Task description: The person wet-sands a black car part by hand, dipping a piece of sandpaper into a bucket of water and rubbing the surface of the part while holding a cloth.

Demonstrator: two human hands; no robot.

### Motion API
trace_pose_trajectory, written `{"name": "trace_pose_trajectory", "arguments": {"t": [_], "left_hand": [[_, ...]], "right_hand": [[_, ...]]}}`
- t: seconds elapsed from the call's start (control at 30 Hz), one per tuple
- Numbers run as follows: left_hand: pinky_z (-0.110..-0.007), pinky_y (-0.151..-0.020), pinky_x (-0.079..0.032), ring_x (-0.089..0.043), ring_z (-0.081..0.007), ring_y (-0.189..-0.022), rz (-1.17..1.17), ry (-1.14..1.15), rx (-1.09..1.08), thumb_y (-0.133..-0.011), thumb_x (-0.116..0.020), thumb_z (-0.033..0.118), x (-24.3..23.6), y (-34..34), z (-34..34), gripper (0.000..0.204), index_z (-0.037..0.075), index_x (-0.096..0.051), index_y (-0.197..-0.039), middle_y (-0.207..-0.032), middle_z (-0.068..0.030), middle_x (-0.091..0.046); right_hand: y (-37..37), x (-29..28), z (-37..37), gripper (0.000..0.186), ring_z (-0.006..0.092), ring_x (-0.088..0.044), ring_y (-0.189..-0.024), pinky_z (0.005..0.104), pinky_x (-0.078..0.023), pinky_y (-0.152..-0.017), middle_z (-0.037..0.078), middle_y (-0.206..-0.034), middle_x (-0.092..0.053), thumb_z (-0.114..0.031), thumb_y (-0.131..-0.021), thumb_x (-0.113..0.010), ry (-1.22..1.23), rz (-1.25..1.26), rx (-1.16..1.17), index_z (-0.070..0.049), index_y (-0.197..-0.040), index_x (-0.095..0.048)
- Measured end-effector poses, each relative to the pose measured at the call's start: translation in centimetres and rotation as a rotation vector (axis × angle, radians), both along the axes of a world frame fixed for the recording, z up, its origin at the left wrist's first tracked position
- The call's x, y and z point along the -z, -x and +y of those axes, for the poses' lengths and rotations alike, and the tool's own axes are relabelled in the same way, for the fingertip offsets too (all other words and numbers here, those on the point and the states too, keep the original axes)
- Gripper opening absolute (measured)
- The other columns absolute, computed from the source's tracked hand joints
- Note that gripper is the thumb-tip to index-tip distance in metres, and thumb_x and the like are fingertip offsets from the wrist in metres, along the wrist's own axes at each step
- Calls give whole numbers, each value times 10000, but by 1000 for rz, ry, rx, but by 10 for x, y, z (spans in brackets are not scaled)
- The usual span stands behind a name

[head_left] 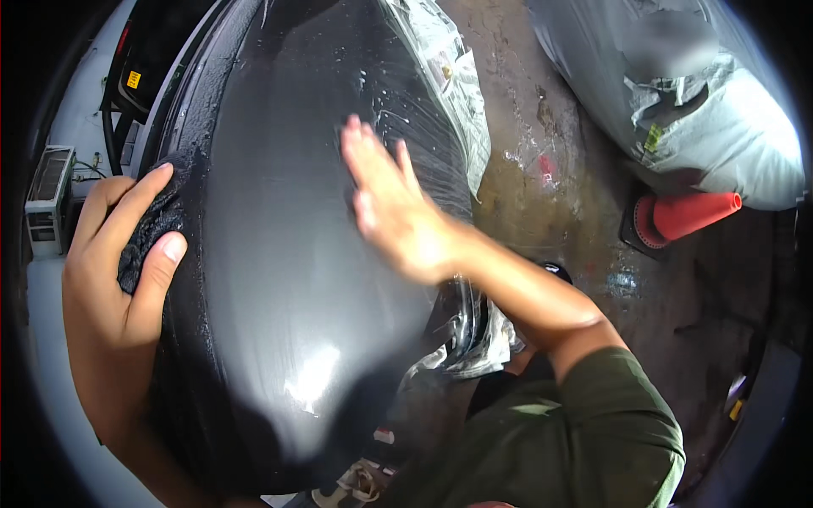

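**Two hands working on a glossy black panel**

A large, curved black panel (pixel 288 279) is filling the middle of the view, running from the top edge down toward the lower centre. Its surface is shining and wet-looking, with a bright glare spot low on it and droplets near the top.

The right hand (pixel 394 207) is lying flat on the panel's upper right part, fingers stretched out and together, palm down, gripping nothing. It looks blurred, so how firmly it is pressing cannot be told. Its forearm is coming up from the lower right, out of an olive-green sleeve (pixel 584 432).

The left hand (pixel 118 254) is curling around a dark, rough-textured cloth (pixel 152 233), thumb on one side and fingers on the other, holding it against the panel's left edge.

Along the panel's right edge, crinkled clear plastic sheeting (pixel 449 93) is hanging and bunching lower down. Beyond it, a stained concrete floor (pixel 559 195) is showing wet patches. An orange traffic cone (pixel 690 213) is lying on its side on that floor, well apart from the hands. Above the cone, something bulky wrapped in pale sheeting (pixel 728 127) is sitting at the upper right. At the far left, a small grey box-like unit (pixel 49 199) is standing beside a pale wall.
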State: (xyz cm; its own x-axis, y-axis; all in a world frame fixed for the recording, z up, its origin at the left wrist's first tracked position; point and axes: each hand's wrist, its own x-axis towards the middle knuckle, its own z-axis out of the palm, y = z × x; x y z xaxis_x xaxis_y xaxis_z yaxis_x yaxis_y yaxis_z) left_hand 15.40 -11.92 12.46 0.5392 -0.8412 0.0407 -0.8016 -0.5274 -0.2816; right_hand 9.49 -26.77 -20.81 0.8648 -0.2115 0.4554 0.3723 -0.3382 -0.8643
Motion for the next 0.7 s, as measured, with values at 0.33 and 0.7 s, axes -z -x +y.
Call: {"name": "trace_pose_trajectory", "arguments": {"t": [0.33, 0.7], "left_hand": [[-373, -1087, -513, -680, -313, -1196, -38, 3, -96, -930, -648, 129, 1, 8, -5, 538, -64, -716, -1427, -1297, -180, -683], [-376, -1031, -534, -678, -297, -1153, -110, -43, -87, -938, -670, 214, 2, 7, -3, 559, -60, -722, -1422, -1290, -171, -666]], "right_hand": [[56, 25, 46, 959, 447, 49, -1762, 747, 113, -1320, 256, -1903, 46, -640, -1159, -379, 114, -210, -161, -64, -1837, -21], [44, 22, 28, 834, 408, 65, -1768, 734, 77, -1341, 231, -1910, 46, -522, -1206, -299, 84, -186, -146, -41, -1831, -27]]}}
